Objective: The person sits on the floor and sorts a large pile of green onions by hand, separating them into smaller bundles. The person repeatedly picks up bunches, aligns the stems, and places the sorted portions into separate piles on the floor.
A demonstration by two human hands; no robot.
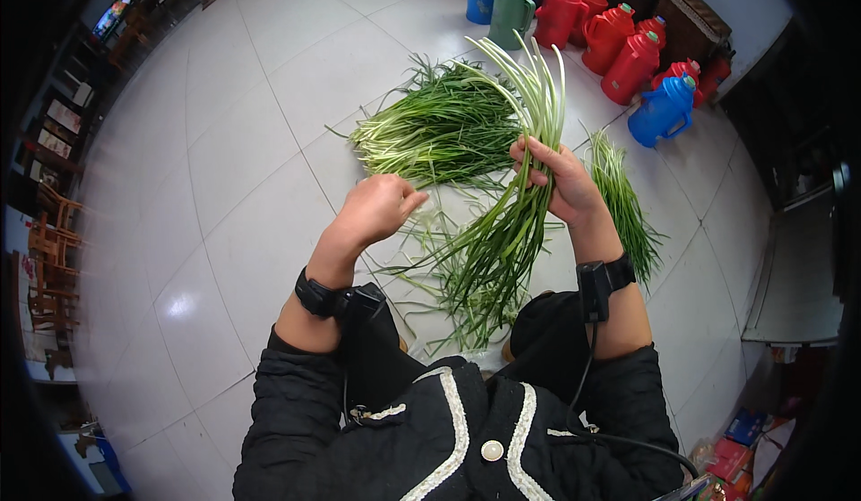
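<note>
Right hand [560, 178]: closed around a bunch of garlic chives [516, 205], gripped at about mid-length. The bunch is held off the white tiled floor [233, 187], over the gap between the person's knees. Its long axis runs on a slight diagonal: the pale stalk ends point up and away from the person and fan out above the fist, while the dark green leaf tips hang down towards the lap. Holding it mid-length appears to keep both ends free for inspection and picking.

Left hand [377, 207]: loosely curled, fingers drawn together, thumb side towards the bunch. It holds nothing that can be made out, and is near the bunch but apart from it. Whether a thin strand is pinched between the fingertips cannot be told.

Loose strands [439, 259] lie scattered on the floor below the hands.

A large heap of chives [439, 129] lies on the floor ahead, pale ends mostly left. A smaller row of chives [623, 200] lies to the right of the right hand, seemingly kept separate.

A group of red, blue and green thermos flasks [619, 52] stands at the far edge.
</note>
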